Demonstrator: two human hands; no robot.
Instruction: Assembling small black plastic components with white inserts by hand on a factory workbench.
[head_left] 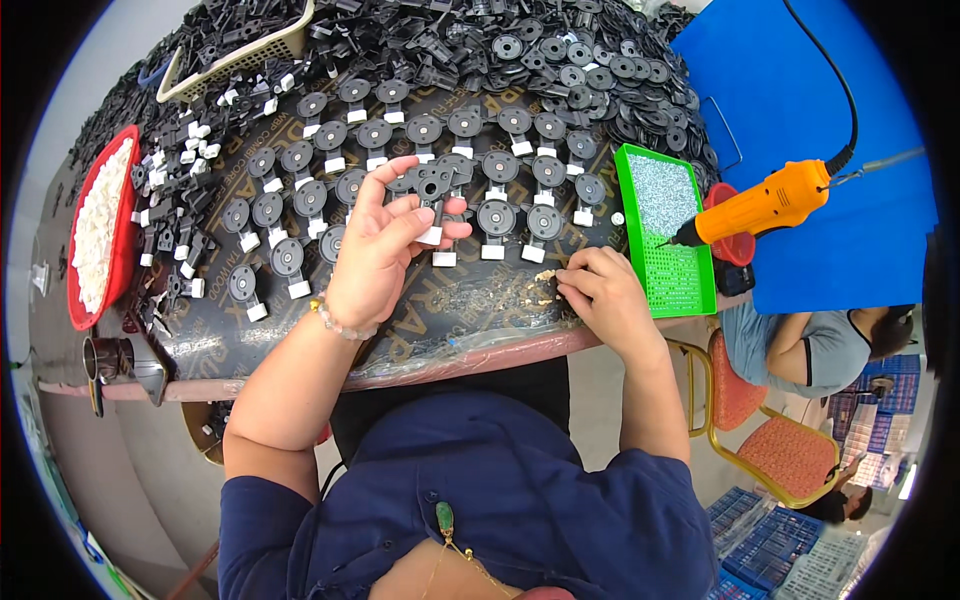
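Observation:
My left hand [375,245] is raised over the table, its thumb and fingers closed on a black plastic part [432,188] with a round hole and a white block at its lower end. My right hand [608,298] rests at the table's near side, fingertips pressed together beside a scatter of tiny pale yellowish pieces [541,290]. Whatever those fingertips pinch is too small to make out. Beyond both hands, rows of black parts with round discs and white blocks, such as one black disc part [496,217], lie flat on the dark tabletop [440,305].
Right of my right hand sits a green tray [708,270] of small metal screws, with an orange electric screwdriver [765,203] hanging over it. A red basket [128,255] of white pieces stands left. Heaped black parts [420,50] and a beige basket [235,68] fill the back.

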